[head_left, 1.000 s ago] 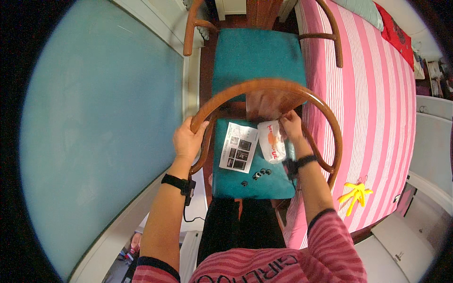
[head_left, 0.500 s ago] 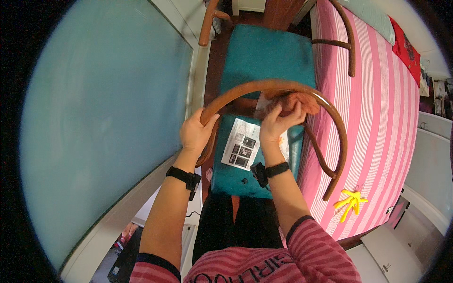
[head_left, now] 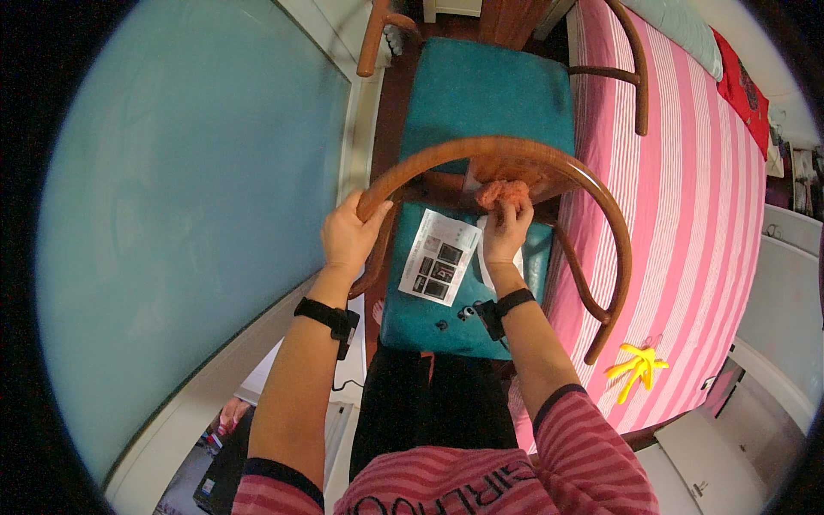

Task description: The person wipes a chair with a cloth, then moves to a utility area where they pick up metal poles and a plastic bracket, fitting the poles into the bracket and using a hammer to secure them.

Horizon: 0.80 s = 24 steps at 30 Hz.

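Note:
A wooden chair with a curved rail point(head_left: 463, 148) and a teal padded seat point(head_left: 399, 322) stands right in front of me. My left hand point(head_left: 345, 239) is wrapped round the left end of that rail. Pinched in the fingers of my right hand point(head_left: 506, 233) is a crumpled orange cloth point(head_left: 499, 193). It touches the chair's wooden back panel point(head_left: 545, 178), below the rail's arch. A printed sheet of paper point(head_left: 439, 257) lies on the seat, with a white piece of paper or packaging point(head_left: 486, 262) beside it, partly hidden by my right hand.
Beyond stands a second teal-seated chair point(head_left: 489, 94) with wooden arms. A bed with a pink striped cover point(head_left: 678, 240) lies close on the right, with yellow hangers point(head_left: 638, 369) on it. A frosted panel point(head_left: 197, 215) borders the left. Small dark items point(head_left: 441, 325) sit on the near seat.
My right hand has moved the orange cloth left, away from the rail's right side to the middle of the back panel. My left hand keeps its grip on the rail.

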### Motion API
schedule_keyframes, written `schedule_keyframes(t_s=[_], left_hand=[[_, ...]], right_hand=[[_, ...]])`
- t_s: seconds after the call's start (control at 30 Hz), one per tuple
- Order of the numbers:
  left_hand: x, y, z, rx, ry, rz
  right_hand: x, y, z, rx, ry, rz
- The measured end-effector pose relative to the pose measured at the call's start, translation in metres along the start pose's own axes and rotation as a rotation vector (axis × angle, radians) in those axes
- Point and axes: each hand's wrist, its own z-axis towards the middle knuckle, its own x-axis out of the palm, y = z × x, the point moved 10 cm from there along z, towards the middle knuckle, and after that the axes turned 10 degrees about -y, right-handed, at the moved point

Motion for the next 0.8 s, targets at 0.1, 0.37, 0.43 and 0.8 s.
schedule_keyframes(t_s=[0.1,0.37,0.43,0.8], left_hand=[[0.007,-0.008,0.003,-0.028,0.027,-0.056],[-0.012,0.011,-0.004,-0.028,-0.003,-0.01],[0.009,-0.014,0.002,0.005,0.01,-0.048],[0.047,-0.003,-0.018,-0.048,0.048,-0.032]], right_hand=[[0.017,-0.072,-0.035,0.44,0.006,0.089],[0.094,-0.112,-0.136,1.684,0.024,0.895],[0.085,-0.173,-0.127,1.766,-0.117,0.773],[0.125,-0.076,-0.092,1.715,0.146,1.356]])
